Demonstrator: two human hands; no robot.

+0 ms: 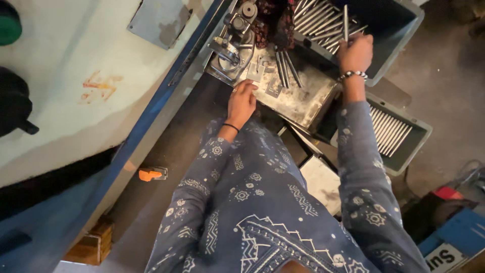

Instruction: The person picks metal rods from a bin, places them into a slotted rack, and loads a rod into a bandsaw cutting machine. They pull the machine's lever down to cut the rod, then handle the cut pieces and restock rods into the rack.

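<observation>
My right hand [355,52] reaches into a grey bin [399,38] full of thin metal rods and is closed around one rod [345,23] that stands upright. A beaded bracelet sits on that wrist. My left hand [242,100] rests at the near edge of a worn metal plate [298,98], fingers curled; whether it holds anything is unclear. A few loose rods [286,67] lie on the plate just beyond it. A metal fixture [233,43] with a round knob stands at the plate's far left.
A second grey tray [399,132] of rods sits lower right. A large pale machine body [76,86] with a blue edge fills the left side. An orange-handled tool [150,174] lies on the dark ledge. A blue crate [454,237] stands at the bottom right.
</observation>
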